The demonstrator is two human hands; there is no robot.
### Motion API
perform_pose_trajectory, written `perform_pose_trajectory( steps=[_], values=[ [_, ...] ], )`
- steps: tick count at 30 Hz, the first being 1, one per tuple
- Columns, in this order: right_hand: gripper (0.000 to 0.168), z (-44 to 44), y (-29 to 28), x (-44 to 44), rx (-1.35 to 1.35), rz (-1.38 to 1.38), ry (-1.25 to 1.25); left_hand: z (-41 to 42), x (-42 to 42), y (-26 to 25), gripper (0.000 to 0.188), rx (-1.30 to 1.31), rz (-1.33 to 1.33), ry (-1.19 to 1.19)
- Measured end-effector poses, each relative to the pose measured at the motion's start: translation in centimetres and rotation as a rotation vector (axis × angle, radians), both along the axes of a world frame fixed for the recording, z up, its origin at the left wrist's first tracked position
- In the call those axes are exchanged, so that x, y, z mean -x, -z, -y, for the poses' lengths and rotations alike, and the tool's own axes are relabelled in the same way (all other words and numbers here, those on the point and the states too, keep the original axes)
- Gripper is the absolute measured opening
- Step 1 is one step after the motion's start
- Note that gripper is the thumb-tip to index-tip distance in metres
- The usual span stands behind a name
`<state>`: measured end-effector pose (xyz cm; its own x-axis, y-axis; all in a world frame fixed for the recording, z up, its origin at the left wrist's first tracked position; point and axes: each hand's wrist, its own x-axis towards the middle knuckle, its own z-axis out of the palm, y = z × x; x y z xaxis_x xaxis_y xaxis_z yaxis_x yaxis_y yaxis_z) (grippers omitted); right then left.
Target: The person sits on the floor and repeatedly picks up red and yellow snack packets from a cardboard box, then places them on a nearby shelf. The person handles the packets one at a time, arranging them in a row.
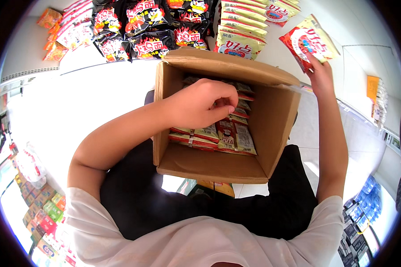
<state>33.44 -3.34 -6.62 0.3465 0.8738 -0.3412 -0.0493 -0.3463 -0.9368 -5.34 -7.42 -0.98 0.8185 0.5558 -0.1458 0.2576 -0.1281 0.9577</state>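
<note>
A cardboard box (pixel 214 170) stands open in front of me, with several red and cream snack packets (pixel 235 137) lying in it. Over its opening is my left hand (pixel 207 103), fingers curled; whether anything is between the fingertips cannot be told. At the upper right my right hand (pixel 320 73) grips a red and cream snack packet (pixel 315 41) by its lower part, above the shelf. Left of that packet, beyond the box's far edge, a row of similar packets (pixel 240 43) stands on the white shelf (pixel 274 53). The hand and forearm hide part of the box's contents.
Black packets (pixel 147 20) stand in rows on the shelf, with orange packets (pixel 55 50) further left. Another cream and red packet (pixel 279 13) lies beside the matching row. Stacked cartons (pixel 53 210) are at lower left, blue-wrapped bottles (pixel 369 200) at lower right.
</note>
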Motion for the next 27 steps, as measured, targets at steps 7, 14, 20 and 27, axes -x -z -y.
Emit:
perform_pose_trajectory(
  steps=[7, 14, 20, 27],
  values=[
    [0.037, -7.1, 8.4, 0.4, 0.0, 0.091, -0.068, -0.2, -0.1, 0.0, 0.008, -0.065, -0.019, 0.026],
    [0.036, -10.7, 12.1, 1.9, -0.038, 0.243, -0.086, -0.3, -0.1, 0.3, 0.008, -0.126, -0.002, 0.046],
    [0.036, -12.2, 12.0, 0.6, 0.203, 0.439, -0.085, -0.3, -0.3, 0.6, 0.008, -0.131, -0.02, 0.082],
    [0.039, -11.6, 10.9, 4.2, 0.253, 0.372, 0.161, -0.1, -0.1, 0.6, 0.006, -0.126, -0.002, 0.054]
  ],
)
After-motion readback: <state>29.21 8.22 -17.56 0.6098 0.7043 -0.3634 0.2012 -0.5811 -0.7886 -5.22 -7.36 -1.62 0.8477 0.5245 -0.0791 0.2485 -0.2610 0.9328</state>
